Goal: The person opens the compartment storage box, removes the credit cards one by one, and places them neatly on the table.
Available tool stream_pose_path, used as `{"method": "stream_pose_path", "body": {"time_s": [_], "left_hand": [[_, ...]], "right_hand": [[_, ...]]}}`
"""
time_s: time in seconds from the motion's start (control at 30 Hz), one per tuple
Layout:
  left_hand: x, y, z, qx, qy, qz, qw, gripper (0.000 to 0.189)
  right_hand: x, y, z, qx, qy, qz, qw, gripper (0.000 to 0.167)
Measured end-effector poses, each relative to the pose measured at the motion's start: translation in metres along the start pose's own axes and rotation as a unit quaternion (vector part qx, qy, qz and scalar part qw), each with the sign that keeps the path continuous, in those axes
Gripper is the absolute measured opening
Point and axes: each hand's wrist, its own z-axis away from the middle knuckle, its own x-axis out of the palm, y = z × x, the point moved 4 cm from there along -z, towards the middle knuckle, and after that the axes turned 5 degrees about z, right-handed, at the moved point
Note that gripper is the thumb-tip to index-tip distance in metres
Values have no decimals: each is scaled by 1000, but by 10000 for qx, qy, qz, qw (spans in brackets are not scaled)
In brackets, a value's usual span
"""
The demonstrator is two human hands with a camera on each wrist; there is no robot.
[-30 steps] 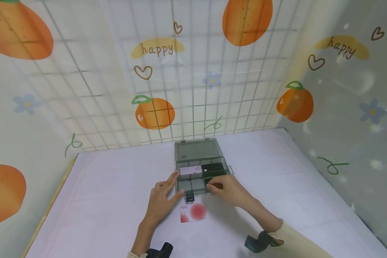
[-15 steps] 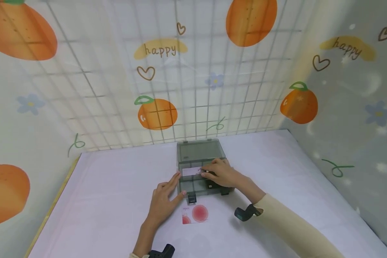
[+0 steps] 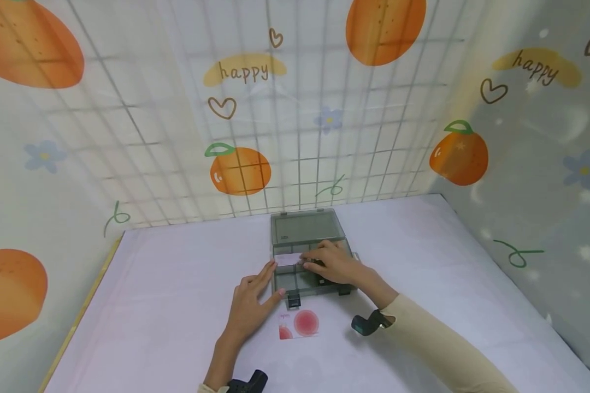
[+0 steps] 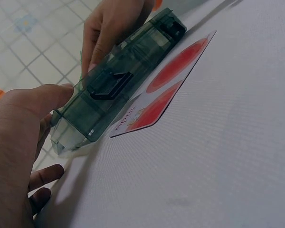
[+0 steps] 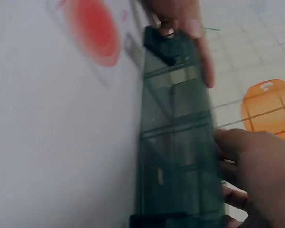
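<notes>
A grey-green translucent divided box [image 3: 285, 281] lies on the table, its lid [image 3: 307, 228] folded back. My left hand [image 3: 251, 303] rests against its left end, thumb at the front edge and straight fingers along the side. My right hand [image 3: 336, 265] reaches into the rear right part, thumb and index fingertips at the right end of a pale pink-white card [image 3: 286, 260]. I cannot tell whether they pinch it. A dark piece [image 3: 322, 280] shows below the right hand in the front right compartment. In the right wrist view, the right fingers curl over the box edge.
A white card with red circles [image 3: 300, 325] lies flat in front of the box. Two dark latches, the left one [image 3: 293, 300] near the left thumb, stick out at the box's front. A grid-patterned curtain [image 3: 295, 136] with printed oranges stands behind the white table [image 3: 187, 273].
My right hand has moved from the front right compartment back and up to the pale card, its fingertips slightly farther left than half a second ago. The left hand stays at the box.
</notes>
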Motion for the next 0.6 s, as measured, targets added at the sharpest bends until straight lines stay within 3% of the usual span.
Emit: {"method": "stream_pose_path", "body": {"time_s": [0.13, 0.3, 0.47, 0.6], "left_hand": [[-1, -1, 0, -57, -24, -2, 10000, 67], [-3, -1, 0, -119, 3, 32, 9999, 67], [-3, 0, 0, -128, 32, 96, 9999, 67], [-1, 1, 0, -110, 21, 126, 9999, 68]], "right_hand": [[-6, 2, -3, 254, 182, -683, 9972, 31], [-13, 8, -6, 1056, 168, -1422, 9840, 27], [-12, 12, -11, 1577, -24, -1651, 9736, 26], [-9, 13, -14, 1746, -86, -1532, 9726, 22]]}}
